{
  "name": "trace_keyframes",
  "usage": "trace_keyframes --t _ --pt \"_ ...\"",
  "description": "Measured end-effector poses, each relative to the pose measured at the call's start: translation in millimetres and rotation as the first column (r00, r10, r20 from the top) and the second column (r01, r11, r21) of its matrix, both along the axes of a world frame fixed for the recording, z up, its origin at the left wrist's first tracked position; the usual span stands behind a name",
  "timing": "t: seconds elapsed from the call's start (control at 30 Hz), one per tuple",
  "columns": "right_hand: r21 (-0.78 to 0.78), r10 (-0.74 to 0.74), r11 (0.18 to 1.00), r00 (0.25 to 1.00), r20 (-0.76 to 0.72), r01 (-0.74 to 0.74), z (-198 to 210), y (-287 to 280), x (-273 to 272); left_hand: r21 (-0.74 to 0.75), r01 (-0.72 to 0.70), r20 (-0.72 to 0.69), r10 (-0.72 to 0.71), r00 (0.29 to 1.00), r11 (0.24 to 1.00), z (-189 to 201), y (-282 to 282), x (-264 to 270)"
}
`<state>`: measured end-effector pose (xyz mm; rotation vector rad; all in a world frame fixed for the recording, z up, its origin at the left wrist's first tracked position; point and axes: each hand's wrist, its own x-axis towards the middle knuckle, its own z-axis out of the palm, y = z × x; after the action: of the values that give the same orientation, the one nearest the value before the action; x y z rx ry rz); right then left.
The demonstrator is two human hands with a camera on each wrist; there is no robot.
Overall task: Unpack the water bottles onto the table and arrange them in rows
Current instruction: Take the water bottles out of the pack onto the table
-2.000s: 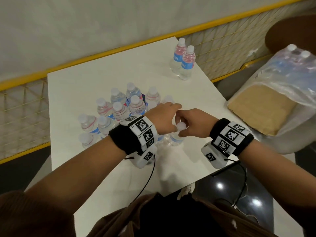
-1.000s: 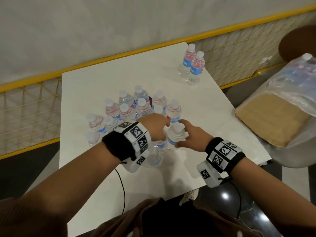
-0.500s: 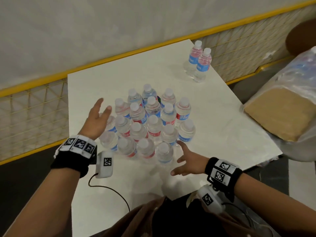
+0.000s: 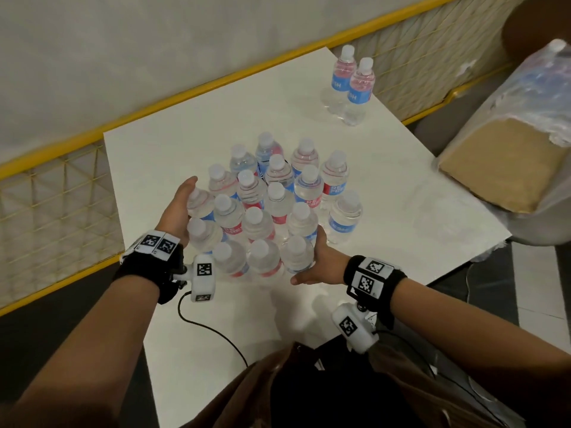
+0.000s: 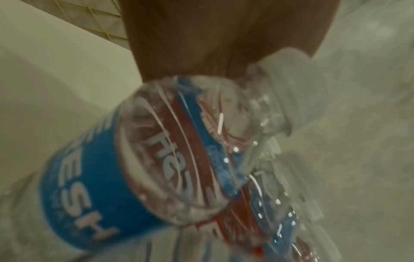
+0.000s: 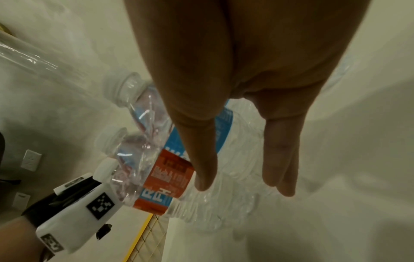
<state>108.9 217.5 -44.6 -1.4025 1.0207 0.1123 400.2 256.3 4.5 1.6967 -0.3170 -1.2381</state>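
Several small clear water bottles (image 4: 272, 205) with white caps and red-and-blue labels stand packed in rows on the white table (image 4: 197, 319). My left hand (image 4: 179, 205) lies flat against the left side of the group, palm on the outer bottles (image 5: 107, 177). My right hand (image 4: 315, 261) presses with straight fingers (image 6: 280, 159) against the near right corner bottle (image 6: 201, 177). One bottle (image 4: 344, 219) stands slightly off the right edge of the block. Neither hand grips a bottle.
Two more bottles (image 4: 350, 84) stand apart at the table's far right corner. A torn plastic pack on a cardboard sheet (image 4: 506, 162) sits to the right, off the table. A yellow mesh rail (image 4: 52, 211) runs along the left and back. A cable (image 4: 210, 329) trails over the near table.
Both hands, spread apart from the group half a second ago, have closed in against its left side and near right corner. Earlier they were setting bottles into the front row.
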Motion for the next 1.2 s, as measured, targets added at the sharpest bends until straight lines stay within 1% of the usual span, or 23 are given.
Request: trace_keyframes --t 0.13,0.27,0.3,0.37,0.4,0.47,0.5,0.53,0.6,0.67,0.73,0.77,0.83,0.9,0.93,1.0,1.07,1.13,1.2 --pt "-0.01 -0.036 0.999 0.999 -0.015 0.036 -0.6 -0.8 13.9 -0.013 0.049 -0.041 -0.049 0.998 0.999 6.9 -3.4 1.1" --pt "-0.032 -0.009 0.999 1.0 -0.03 0.008 -4.6 -1.4 20.6 0.034 0.065 0.072 -0.067 0.995 0.997 9.9 1.3 5.2" --pt "-0.013 -0.007 1.0 1.0 -0.025 0.006 -4.3 -1.6 19.1 0.047 0.071 0.098 -0.076 0.992 0.996 8.1 4.6 7.8" --pt "0.06 -0.048 0.997 0.999 -0.019 0.049 -1.9 -3.2 9.6 0.049 0.082 0.13 -0.088 0.988 0.995 3.9 16.3 9.9" --pt "0.086 -0.054 0.995 0.997 -0.057 0.059 -1.8 -5.6 -0.1 0.033 0.071 0.126 -0.074 0.989 0.997 0.2 24.1 9.6" --pt "0.127 -0.033 0.99 0.98 -0.199 0.059 -3.0 -15.1 -25.4 0.006 0.018 0.117 -0.019 0.993 1.0 -11.2 44.6 7.5" --pt "0.149 -0.044 0.986 0.969 -0.242 0.082 -5.8 -22.5 -40.1 -0.001 0.005 0.12 -0.005 0.993 1.0 -18.7 55.5 6.1" --pt "0.164 -0.088 0.977 0.961 -0.263 0.134 -6.8 -28.7 -51.9 -0.018 0.007 0.127 -0.004 0.992 1.0 -27.8 66.1 4.6" --pt "0.098 -0.226 0.961 0.941 -0.25 0.257 -9.8 -43.6 -68.9 -0.01 0.054 0.193 -0.051 0.98 0.999 -48.3 83.6 3.2" --pt "-0.009 -0.317 0.947 0.934 -0.166 0.32 -3.4 -50.4 -72.7 0.019 0.177 0.264 -0.176 0.948 0.984 -61.8 93.3 -4.5" --pt "-0.059 -0.321 0.947 0.944 -0.073 0.317 3.8 -50.6 -66.5 0.041 0.285 0.298 -0.284 0.911 0.958 -63.5 92.9 -18.6" --pt "-0.088 -0.308 0.949 0.95 -0.057 0.302 3.9 -50.6 -62.0 0.078 0.316 0.341 -0.323 0.883 0.946 -62.3 91.1 -23.9" --pt "-0.126 -0.307 0.946 0.95 -0.057 0.298 3.1 -48.8 -51.8 0.164 0.302 0.448 -0.344 0.825 0.939 -61.5 82.5 -30.1" --pt "-0.161 -0.291 0.948 0.953 -0.08 0.276 -0.9 -44.3 -43.3 0.137 0.31 0.491 -0.336 0.803 0.941 -64.3 76.4 -28.5" --pt "-0.179 -0.271 0.951 0.959 -0.089 0.252 -3.6 -41.9 -39.4 0.091 0.327 0.502 -0.327 0.801 0.941 -68.2 74.5 -26.7" --pt "-0.221 -0.236 0.952 0.966 -0.1 0.21 -5.8 -36.0 -32.1 0.047 0.345 0.509 -0.319 0.799 0.938 -70.1 71.0 -27.5" --pt "-0.251 -0.227 0.948 0.968 -0.108 0.194 -8.0 -32.6 -28.3 0.067 0.346 0.491 -0.333 0.805 0.936 -69.7 67.8 -28.1" --pt "-0.229 -0.22 0.955 0.969 -0.112 0.19 -9.1 -32.3 -28.9 0.111 0.333 0.48 -0.344 0.807 0.936 -67.4 68.0 -21.9" --pt "-0.2 -0.218 0.96 0.971 -0.102 0.195 -8.8 -33.3 -33.0 0.137 0.24 0.543 -0.275 0.794 0.961 -56.1 68.4 -13.1"
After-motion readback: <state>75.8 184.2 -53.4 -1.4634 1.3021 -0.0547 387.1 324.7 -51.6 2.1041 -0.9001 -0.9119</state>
